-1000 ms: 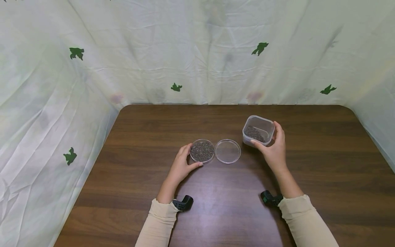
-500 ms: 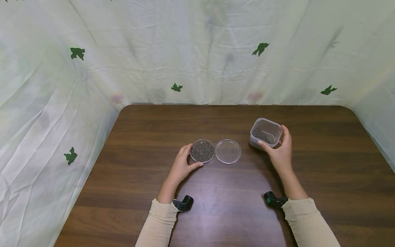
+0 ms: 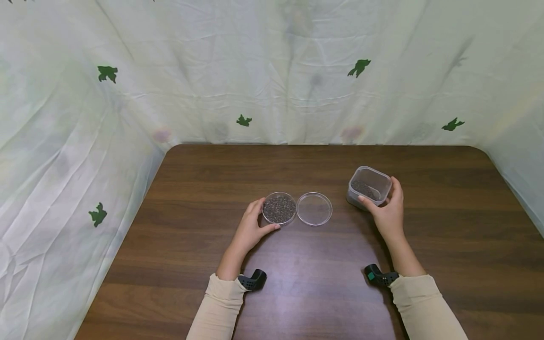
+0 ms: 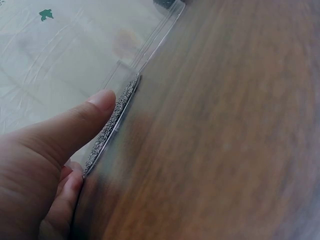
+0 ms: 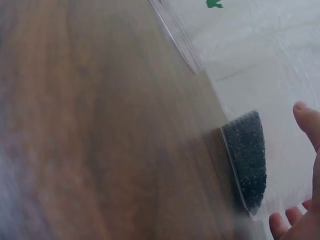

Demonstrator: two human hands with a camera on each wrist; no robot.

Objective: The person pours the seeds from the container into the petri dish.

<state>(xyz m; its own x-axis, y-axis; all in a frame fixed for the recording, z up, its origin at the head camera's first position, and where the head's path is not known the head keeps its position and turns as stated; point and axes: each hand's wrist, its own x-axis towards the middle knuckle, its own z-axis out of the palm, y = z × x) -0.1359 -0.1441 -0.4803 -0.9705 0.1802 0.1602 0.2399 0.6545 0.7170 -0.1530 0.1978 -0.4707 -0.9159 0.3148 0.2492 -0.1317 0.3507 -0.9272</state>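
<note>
My left hand point(image 3: 248, 229) holds a round clear petri dish point(image 3: 262, 215) at its left side, thumb at the near rim and fingers at the far one. Small dark grey seed-like grains point(image 3: 278, 209) fill the dish in a flat layer. Just right of it lies a similar clear round dish or lid point(image 3: 314, 208) with nothing in it. My right hand point(image 3: 388, 215) grips a translucent square plastic tub point(image 3: 377, 178) by its right side, thumb in front, fingers behind. The same dark grains point(image 5: 247, 162) are heaped toward the tub's left side, close over the table in the right wrist view.
The brown wooden table point(image 3: 280, 293) has rounded far corners. A pale fabric curtain point(image 3: 272, 71) with green leaf-like patches hangs behind it and along both sides. Black cameras point(image 3: 253, 280) sit on both wrists, over beige sleeves.
My right hand has moved the tub right and slightly nearer, away from the dishes. The left hand and both round dishes stay in place.
</note>
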